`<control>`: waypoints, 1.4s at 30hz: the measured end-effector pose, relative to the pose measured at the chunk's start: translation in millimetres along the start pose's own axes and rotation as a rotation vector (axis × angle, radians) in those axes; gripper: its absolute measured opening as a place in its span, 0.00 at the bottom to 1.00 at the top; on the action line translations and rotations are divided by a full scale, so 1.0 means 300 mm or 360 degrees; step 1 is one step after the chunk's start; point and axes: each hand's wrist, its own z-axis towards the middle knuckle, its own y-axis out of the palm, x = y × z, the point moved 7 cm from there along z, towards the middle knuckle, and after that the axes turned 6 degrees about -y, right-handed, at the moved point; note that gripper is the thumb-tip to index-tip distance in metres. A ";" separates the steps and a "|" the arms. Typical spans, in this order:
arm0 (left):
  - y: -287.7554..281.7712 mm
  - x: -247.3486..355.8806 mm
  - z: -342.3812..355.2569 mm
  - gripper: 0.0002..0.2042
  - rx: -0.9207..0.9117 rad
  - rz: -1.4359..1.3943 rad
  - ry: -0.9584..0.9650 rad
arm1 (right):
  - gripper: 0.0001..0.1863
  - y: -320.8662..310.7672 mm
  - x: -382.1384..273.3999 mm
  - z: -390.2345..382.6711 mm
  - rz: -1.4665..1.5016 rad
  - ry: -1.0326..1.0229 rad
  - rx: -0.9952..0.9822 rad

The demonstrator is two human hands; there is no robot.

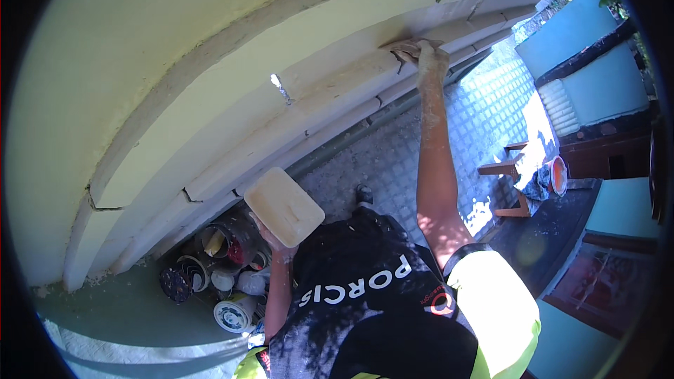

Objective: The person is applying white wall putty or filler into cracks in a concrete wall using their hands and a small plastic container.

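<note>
My left hand (272, 233) grips the side of a cream rectangular plastic tub (284, 207), with pale smears on the face turned toward me. It is held out in front of the wall's lower mouldings. My right arm stretches far forward to the stepped cream wall moulding (337, 91). Up there my right hand (430, 60), whitened with a pale coating, is closed against a ledge. A thin, pale-smeared piece (404, 49) shows at its fingers, too small to name. Dark cracks run across the moulding beside the hand, and a broken slot (281, 89) shows further left.
Several paint buckets and pots (225, 256) crowd the ground at lower left, a white-lidded one (235, 314) among them. On the right, by the tiled paving (484, 109), a brown stool (502, 168) stands near an orange-lined bucket (558, 175) and dark cloth (535, 184).
</note>
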 end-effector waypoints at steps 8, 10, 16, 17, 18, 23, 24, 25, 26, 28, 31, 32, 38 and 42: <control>0.061 -0.043 -0.017 0.41 0.0194 0.0020 0.0050 | 0.13 -0.014 0.040 0.256 -0.0842 -0.0245 -0.0147; 0.062 -0.049 -0.024 0.42 0.0158 -0.0007 0.0077 | 0.14 -0.043 0.125 0.261 0.0471 0.0428 0.0069; 0.115 -0.082 -0.024 0.45 0.0081 0.0036 0.0188 | 0.15 -0.118 0.123 0.292 0.0417 0.0444 -0.0076; 0.119 -0.090 -0.022 0.45 0.0073 0.0034 0.0204 | 0.15 -0.126 0.131 0.320 0.0425 0.0430 -0.0060; 0.122 -0.102 -0.017 0.45 0.0070 0.0035 0.0198 | 0.15 -0.132 0.138 0.350 0.0434 0.0416 -0.0045; 0.207 -0.132 0.003 0.46 -0.0162 0.0017 0.0150 | 0.15 -0.131 0.167 0.408 0.0398 0.0342 -0.0029; 0.209 -0.133 0.009 0.46 -0.0154 0.0017 0.0170 | 0.15 -0.154 0.164 0.391 0.0310 0.0297 -0.0023; 0.205 -0.139 0.009 0.46 -0.0144 -0.0057 0.0160 | 0.16 -0.188 0.154 0.359 0.0216 0.0252 -0.0012; 0.193 -0.143 -0.002 0.46 -0.0120 -0.0131 0.0165 | 0.15 -0.134 -0.009 0.280 -0.0203 0.0046 -0.0176; 0.170 -0.150 0.013 0.46 -0.0034 -0.0146 0.0162 | 0.16 -0.145 -0.013 0.277 -0.0055 -0.0029 -0.0153; 0.173 -0.152 0.016 0.47 0.0040 -0.0102 0.0165 | 0.18 -0.151 -0.077 0.182 0.0400 0.0043 -0.0183; 0.187 -0.148 0.012 0.48 0.0019 -0.0037 0.0163 | 0.18 -0.136 -0.119 0.092 0.0706 0.0192 -0.0222; 0.156 -0.151 0.000 0.47 0.0055 -0.0126 0.0193 | 0.15 0.084 -0.166 -0.340 0.0651 0.0501 -0.0520; 0.174 -0.135 0.001 0.47 0.0043 -0.0075 0.0141 | 0.14 0.191 -0.049 -0.306 0.0515 -0.0033 -0.0347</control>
